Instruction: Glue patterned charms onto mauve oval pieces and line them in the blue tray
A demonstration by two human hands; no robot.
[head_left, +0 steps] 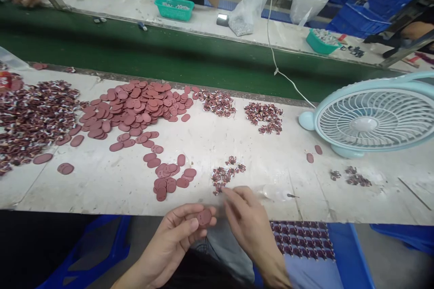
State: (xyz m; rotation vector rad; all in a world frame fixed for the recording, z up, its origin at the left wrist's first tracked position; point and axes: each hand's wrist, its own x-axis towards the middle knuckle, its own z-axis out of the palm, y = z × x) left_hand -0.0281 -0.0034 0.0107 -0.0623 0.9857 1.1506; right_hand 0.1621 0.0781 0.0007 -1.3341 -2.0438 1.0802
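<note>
Two bare hands work at the near edge of the desk [101,180]. The left hand [176,239] pinches one dark red oval disc [204,217] between thumb and fingertips, flat face up, just off the desk's near edge. The right hand [249,223] reaches forward with its fingers [230,195] close together, their tips touching the near end of a small cluster of patterned stickers [224,175]; whether one is already gripped I cannot tell, since the fingertips are blurred. A loose group of more discs [169,178] lies just left of that cluster, and a far larger heap of discs [135,104] sits farther back on the left. A clear little bottle [276,194] lies just right of the right hand, and a pale blue fan [373,117] stands at the far right. To do this well, it seems wise to lift a single sticker cleanly from the cluster and keep the disc level and steady, thumb clear of its face.
</note>
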